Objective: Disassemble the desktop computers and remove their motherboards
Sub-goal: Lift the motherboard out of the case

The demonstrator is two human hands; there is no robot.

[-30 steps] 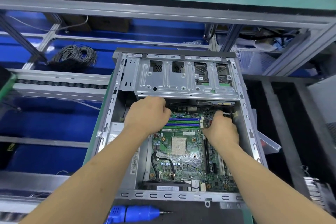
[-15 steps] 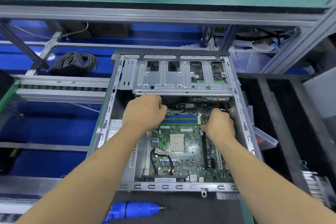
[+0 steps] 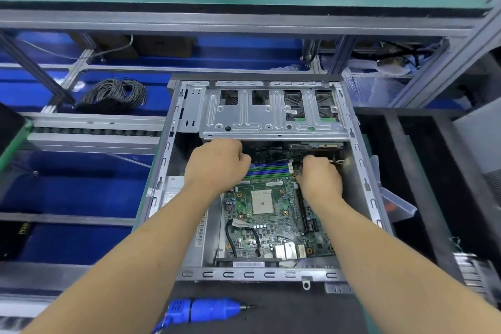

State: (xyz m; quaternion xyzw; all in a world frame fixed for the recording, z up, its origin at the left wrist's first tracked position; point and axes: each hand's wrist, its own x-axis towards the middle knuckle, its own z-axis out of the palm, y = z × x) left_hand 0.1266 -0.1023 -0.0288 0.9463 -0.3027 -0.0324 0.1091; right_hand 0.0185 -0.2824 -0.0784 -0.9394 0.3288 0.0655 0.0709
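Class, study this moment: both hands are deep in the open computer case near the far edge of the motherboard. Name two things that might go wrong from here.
1. Both the left hand and right hand work under the drive cage; knuckles might scrape its metal edge.
2. The right hand's fingers are curled among small cables at the motherboard corner; a hard tug might damage a connector.

Both fists hide their fingertips: what the left hand (image 3: 217,164) and right hand (image 3: 320,176) hold is unclear; the blue screwdriver's (image 3: 202,310) cord end is cut off
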